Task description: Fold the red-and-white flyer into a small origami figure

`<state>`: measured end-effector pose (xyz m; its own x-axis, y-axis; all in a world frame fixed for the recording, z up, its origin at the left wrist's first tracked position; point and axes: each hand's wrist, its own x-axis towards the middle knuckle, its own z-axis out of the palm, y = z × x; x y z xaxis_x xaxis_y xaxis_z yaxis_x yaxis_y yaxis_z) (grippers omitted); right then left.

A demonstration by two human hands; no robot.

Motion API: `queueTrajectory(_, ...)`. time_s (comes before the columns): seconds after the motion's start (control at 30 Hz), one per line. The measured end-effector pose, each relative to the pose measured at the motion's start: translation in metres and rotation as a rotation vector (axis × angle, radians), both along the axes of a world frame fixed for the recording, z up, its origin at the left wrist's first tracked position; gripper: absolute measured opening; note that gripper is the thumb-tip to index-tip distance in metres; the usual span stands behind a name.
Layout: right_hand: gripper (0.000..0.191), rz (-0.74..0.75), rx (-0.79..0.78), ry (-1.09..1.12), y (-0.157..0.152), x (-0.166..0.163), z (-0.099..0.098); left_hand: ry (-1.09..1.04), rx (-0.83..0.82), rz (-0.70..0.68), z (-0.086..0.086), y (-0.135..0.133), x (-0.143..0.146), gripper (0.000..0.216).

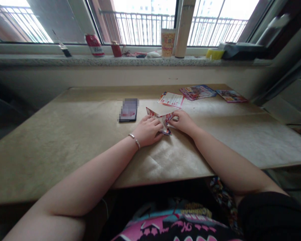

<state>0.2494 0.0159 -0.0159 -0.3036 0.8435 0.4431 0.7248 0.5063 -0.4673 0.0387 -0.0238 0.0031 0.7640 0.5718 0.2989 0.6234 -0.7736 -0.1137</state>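
A folded sheet of printed paper [162, 119], white with red and blue print and pointed corners, lies on the table in front of me. My left hand [150, 130] rests flat across its left part, fingers stretched over it and hiding much of it. At the right corner, my right hand [182, 121] pinches the paper between thumb and fingers. A phone [128, 110] lies beyond my left hand, its screen blurred out. Just past the folded paper is a flat printed sheet [171, 99] with red marks.
Colourful leaflets [198, 92] lie at the table's [65, 134] far right, with another leaflet stack [231, 95] beside them. On the window sill [140, 61] stand a red can [94, 46], a red bottle [116, 49], a patterned cup [168, 43] and a yellow tape roll [215, 54].
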Motion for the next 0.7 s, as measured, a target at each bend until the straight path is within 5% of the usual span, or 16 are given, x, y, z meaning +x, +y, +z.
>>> queueTrajectory(0.37,0.010,0.065,-0.088,0.007,-0.010,-0.002,0.006,-0.221,-0.041,0.095,-0.004,-0.002,-0.004,0.078)
queueTrajectory(0.7,0.008,0.133,0.072,0.133,-0.015,-0.006,0.010,-0.273,0.057,0.168,-0.003,-0.005,-0.007,0.094)
